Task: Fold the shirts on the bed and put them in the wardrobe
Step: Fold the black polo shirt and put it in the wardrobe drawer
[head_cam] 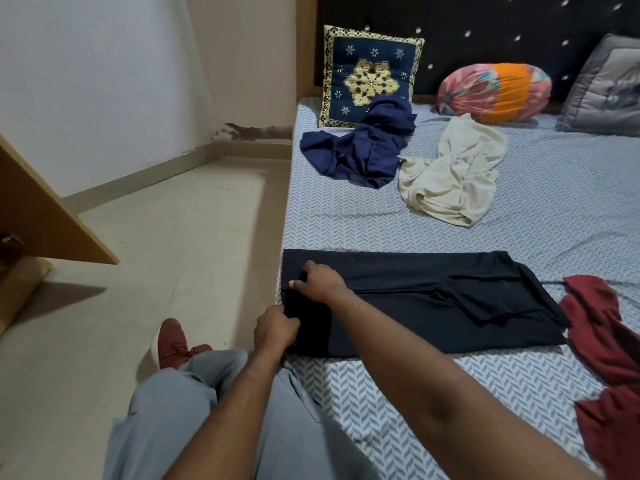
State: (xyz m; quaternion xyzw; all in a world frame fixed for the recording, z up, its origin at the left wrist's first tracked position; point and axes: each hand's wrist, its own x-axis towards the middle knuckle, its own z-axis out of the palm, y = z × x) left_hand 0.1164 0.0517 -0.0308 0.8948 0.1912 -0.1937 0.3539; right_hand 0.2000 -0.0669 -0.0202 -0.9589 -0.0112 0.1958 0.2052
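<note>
A black shirt (415,303) lies flat across the near part of the bed (346,216), its sleeves folded inward. My left hand (275,329) pinches its left edge at the bed's side. My right hand (318,280) grips the same edge a little farther up. A crumpled navy shirt (360,147) lies near the headboard. A cream shirt (450,174) lies bunched beside it. A dark red shirt (602,341) sprawls at the right edge of the view.
A navy and gold cushion (370,74), an orange-pink bolster (495,91) and a grey pillow (606,88) line the dark headboard. A wooden wardrobe door (45,216) stands open at left over the tiled floor (156,237). My red shoe (171,341) rests beside the bed.
</note>
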